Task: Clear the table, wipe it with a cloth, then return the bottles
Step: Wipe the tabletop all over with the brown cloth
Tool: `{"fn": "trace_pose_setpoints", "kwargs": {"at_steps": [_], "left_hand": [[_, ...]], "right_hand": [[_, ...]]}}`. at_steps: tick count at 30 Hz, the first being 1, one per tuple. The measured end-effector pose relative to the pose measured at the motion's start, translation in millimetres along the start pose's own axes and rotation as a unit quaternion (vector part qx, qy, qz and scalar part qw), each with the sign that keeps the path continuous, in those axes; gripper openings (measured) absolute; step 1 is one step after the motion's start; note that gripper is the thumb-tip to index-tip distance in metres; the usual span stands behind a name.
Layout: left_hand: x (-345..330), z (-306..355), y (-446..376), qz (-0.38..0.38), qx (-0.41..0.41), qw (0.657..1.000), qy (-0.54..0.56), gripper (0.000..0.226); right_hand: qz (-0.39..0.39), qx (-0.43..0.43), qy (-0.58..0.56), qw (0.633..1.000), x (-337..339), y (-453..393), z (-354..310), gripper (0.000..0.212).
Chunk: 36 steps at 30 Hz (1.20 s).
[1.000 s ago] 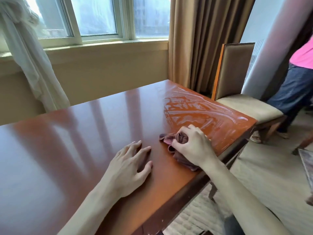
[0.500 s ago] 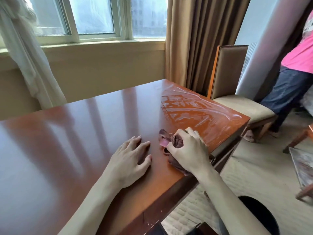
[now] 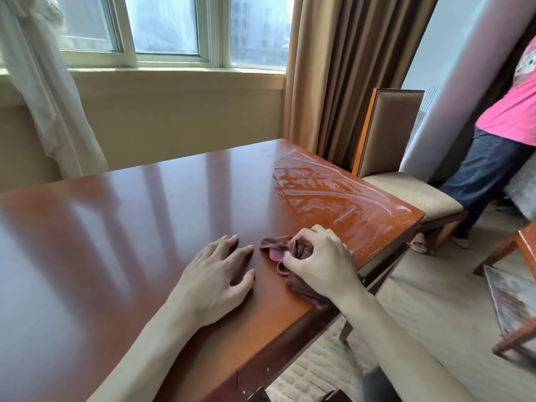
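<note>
Table wipe in progress; no bottles in view.
Right hand (image 3: 319,265) gripped bunched brown cloth (image 3: 301,250) on table (image 3: 145,227) nr its right edge. Left hand (image 3: 216,280) lay flat, fingers spread, just left of cloth. Wet streaks (image 3: 327,195) beyond right hand.

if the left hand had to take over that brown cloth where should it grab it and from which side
Best guess: the loose flap of the brown cloth that sticks out toward the left hand, past the right hand bunching the rest. Come in from the left, low along the table, and pinch that flap with fingers above and thumb below; it is the only free part, lying flat and uncovered.
</note>
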<state>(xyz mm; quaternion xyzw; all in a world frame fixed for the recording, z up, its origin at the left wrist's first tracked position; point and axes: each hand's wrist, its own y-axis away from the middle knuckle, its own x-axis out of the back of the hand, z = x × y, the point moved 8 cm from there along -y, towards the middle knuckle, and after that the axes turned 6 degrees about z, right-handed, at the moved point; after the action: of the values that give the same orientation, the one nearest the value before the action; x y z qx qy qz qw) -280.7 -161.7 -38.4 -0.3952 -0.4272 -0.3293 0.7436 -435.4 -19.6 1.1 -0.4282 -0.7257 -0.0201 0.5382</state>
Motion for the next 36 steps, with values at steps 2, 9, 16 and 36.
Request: {"fn": "trace_pose_setpoints", "kwargs": {"at_steps": [2,9,16,36], "left_hand": [[0,1,0,-0.001,-0.004,1.000,-0.001,0.066],[2,4,1,0.003,0.005,1.000,0.005,0.067],[5,5,0,0.004,0.003,1.000,0.003,0.062],[-30,-113,-244,-0.001,0.182,0.979,-0.091,0.062]], "right_hand": [[0.002,-0.018,0.028,0.999,-3,-34,3,0.030],[-0.012,0.025,-0.007,1.000,-15,-9,-13,0.030],[-0.029,0.035,0.017,0.999,-28,-52,-17,0.036],[-0.016,0.018,-0.016,1.000,-151,-281,4,0.036]]}}
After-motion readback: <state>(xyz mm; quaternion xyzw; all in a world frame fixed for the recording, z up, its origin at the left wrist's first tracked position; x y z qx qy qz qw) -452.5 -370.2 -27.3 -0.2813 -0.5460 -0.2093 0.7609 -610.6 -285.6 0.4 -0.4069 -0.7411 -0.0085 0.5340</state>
